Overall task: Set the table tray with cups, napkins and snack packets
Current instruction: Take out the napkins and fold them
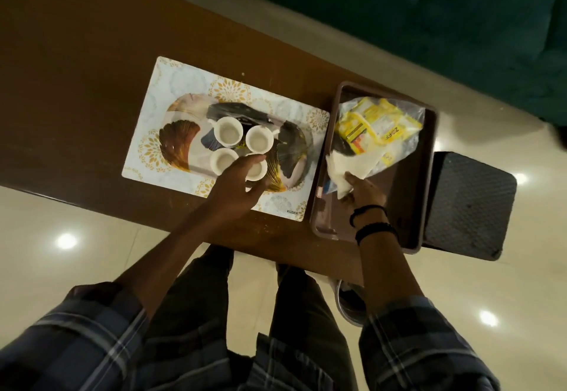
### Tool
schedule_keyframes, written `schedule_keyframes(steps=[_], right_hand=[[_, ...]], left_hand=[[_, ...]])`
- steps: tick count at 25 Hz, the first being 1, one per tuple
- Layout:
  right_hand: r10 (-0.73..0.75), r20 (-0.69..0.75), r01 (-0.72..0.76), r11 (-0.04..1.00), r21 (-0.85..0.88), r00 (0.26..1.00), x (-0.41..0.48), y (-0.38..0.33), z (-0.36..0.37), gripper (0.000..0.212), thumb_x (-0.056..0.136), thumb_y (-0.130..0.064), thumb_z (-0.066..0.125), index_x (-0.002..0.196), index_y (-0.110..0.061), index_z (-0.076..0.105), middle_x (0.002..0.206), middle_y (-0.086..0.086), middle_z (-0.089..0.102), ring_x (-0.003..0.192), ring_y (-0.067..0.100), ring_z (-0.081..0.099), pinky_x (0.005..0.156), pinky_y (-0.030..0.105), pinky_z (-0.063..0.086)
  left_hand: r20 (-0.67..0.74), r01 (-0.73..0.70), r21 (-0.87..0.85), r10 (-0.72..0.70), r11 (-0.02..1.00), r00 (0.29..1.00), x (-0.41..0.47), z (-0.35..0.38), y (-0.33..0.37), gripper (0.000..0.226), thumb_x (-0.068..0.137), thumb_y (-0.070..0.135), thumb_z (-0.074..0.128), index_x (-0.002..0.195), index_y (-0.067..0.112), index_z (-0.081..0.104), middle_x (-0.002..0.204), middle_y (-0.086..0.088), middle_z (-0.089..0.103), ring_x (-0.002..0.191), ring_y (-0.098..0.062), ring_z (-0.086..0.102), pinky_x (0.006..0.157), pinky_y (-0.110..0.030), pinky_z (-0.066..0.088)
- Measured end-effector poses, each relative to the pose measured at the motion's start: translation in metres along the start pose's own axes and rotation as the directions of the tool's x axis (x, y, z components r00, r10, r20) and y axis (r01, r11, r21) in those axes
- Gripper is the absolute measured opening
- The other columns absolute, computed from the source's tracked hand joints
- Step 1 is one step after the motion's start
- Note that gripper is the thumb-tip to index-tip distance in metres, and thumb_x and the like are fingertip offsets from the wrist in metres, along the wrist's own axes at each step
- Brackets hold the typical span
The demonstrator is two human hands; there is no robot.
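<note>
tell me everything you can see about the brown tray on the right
The brown tray is rectangular, plastic-looking, with a raised rim and rounded corners. It lies flat at the table's right end, beside the placemat. Inside lie a clear bag of yellow packets and a white napkin, which the right hand grips.

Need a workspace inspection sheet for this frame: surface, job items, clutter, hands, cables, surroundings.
Surface: brown wooden table with a gold-patterned placemat on it.
Job's things: four white cups upright on a patterned oval tray on the placemat; the brown tray beside it holds a clear bag of yellow snack packets and a white napkin.
Clutter: dark thing under the bag, too hidden to name.
Hands: left hand touches the nearest cup, grip unclear; right hand pinches the napkin.
Cables: nothing seen.
Surroundings: glossy tiled floor, green sofa beyond the table, dark textured block at its right end.
</note>
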State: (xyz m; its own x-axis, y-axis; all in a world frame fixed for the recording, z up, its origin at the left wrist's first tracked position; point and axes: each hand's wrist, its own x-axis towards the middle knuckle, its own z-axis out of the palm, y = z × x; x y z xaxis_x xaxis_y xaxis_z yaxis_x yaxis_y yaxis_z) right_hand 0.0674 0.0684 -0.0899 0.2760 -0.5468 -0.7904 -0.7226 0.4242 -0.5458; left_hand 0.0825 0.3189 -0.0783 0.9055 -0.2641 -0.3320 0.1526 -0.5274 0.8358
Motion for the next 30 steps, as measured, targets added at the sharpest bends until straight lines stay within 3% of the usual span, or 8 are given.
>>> schedule_keyframes(steps=[3, 6, 12, 14, 18, 24, 27, 30], right_hand=[[-0.081, 0.167, 0.059, 0.989, 0.137, 0.983, -0.075, -0.030, 0.000, 0.034, 0.092, -0.010, 0.060, 0.123, 0.001, 0.056, 0.108, 0.006, 0.061, 0.065, -0.003, 0.062, 0.046, 0.007, 0.046], [-0.181, 0.357, 0.074, 0.953, 0.293, 0.916, -0.148, -0.046, 0.004, 0.034, 0.088, -0.003, 0.062, 0.122, -0.001, 0.058, 0.116, 0.012, 0.068, 0.092, 0.021, 0.067, 0.059, 0.023, 0.057], [-0.344, 0.637, 0.090, 0.914, 0.395, 0.690, -0.255, -0.055, 0.032, 0.028, 0.085, 0.002, 0.060, 0.111, -0.008, 0.060, 0.117, 0.014, 0.068, 0.103, 0.030, 0.066, 0.072, 0.035, 0.060], [-0.367, 0.693, 0.089, 0.911, 0.403, 0.621, -0.276, -0.060, 0.037, 0.039, 0.082, 0.002, 0.060, 0.119, -0.008, 0.055, 0.123, 0.017, 0.064, 0.106, 0.030, 0.065, 0.076, 0.035, 0.059], [-0.404, 0.724, 0.099, 0.899, 0.426, 0.559, -0.295, -0.071, 0.040, 0.049, 0.078, 0.001, 0.061, 0.124, -0.009, 0.050, 0.119, 0.012, 0.067, 0.104, 0.029, 0.066, 0.080, 0.038, 0.059], [-0.439, 0.741, 0.043, 0.872, 0.487, 0.508, -0.288, -0.092, 0.032, 0.069, 0.071, -0.010, 0.077, 0.133, -0.008, 0.045, 0.122, 0.013, 0.065, 0.104, 0.029, 0.067, 0.075, 0.035, 0.059], [-0.464, 0.705, 0.142, 0.873, 0.466, 0.536, -0.283, -0.099, 0.024, 0.057, 0.079, -0.001, 0.063, 0.133, -0.007, 0.046, 0.118, 0.010, 0.068, 0.106, 0.030, 0.066, 0.080, 0.039, 0.059], [-0.493, 0.689, 0.281, 0.870, 0.406, 0.531, -0.275, -0.105, 0.015, 0.057, 0.076, 0.002, 0.065, 0.129, -0.012, 0.051, 0.119, 0.010, 0.068, 0.111, 0.033, 0.064, 0.087, 0.048, 0.056]], left_hand=[[0.048, 0.061, -0.131, -0.055, 0.990, 0.997, -0.017, -0.028, 0.032, 0.045, 0.086, 0.022, 0.066, 0.128, 0.015, 0.051, 0.129, -0.003, 0.058, 0.118, -0.015, 0.054, 0.095, -0.030, 0.049], [0.027, 0.172, -0.359, -0.173, 0.917, 0.984, -0.036, -0.053, 0.070, 0.044, 0.087, 0.026, 0.065, 0.126, 0.014, 0.050, 0.125, -0.004, 0.060, 0.117, -0.019, 0.057, 0.092, -0.029, 0.048], [0.257, 0.355, -0.800, -0.257, 0.483, 0.931, -0.071, -0.123, 0.152, 0.038, 0.086, 0.046, 0.057, 0.112, 0.020, 0.064, 0.106, -0.004, 0.066, 0.105, -0.022, 0.060, 0.097, -0.047, 0.047], [0.336, 0.382, -0.850, -0.184, 0.364, 0.924, -0.081, -0.135, 0.166, 0.055, 0.081, 0.056, 0.055, 0.122, 0.019, 0.061, 0.112, -0.009, 0.065, 0.101, -0.026, 0.060, 0.091, -0.048, 0.049], [0.427, 0.433, -0.879, -0.076, 0.201, 0.901, -0.090, -0.143, 0.172, 0.072, 0.072, 0.065, 0.060, 0.126, 0.018, 0.059, 0.127, -0.014, 0.061, 0.116, -0.032, 0.055, 0.107, -0.057, 0.037], [0.555, 0.539, -0.804, -0.008, 0.251, 0.832, -0.082, -0.135, 0.190, 0.092, 0.050, 0.079, 0.066, 0.115, 0.014, 0.065, 0.128, -0.015, 0.048, 0.121, -0.031, 0.041, 0.114, -0.053, 0.019], [0.407, 0.407, -0.886, -0.047, 0.223, 0.912, -0.069, -0.132, 0.202, 0.080, 0.063, 0.056, 0.077, 0.128, 0.015, 0.057, 0.126, -0.013, 0.059, 0.116, -0.030, 0.054, 0.106, -0.051, 0.040], [0.231, 0.250, -0.941, -0.105, 0.230, 0.967, -0.057, -0.132, 0.216, 0.053, 0.087, 0.032, 0.062, 0.133, 0.009, 0.050, 0.122, -0.017, 0.060, 0.106, -0.029, 0.059, 0.089, -0.047, 0.052]])
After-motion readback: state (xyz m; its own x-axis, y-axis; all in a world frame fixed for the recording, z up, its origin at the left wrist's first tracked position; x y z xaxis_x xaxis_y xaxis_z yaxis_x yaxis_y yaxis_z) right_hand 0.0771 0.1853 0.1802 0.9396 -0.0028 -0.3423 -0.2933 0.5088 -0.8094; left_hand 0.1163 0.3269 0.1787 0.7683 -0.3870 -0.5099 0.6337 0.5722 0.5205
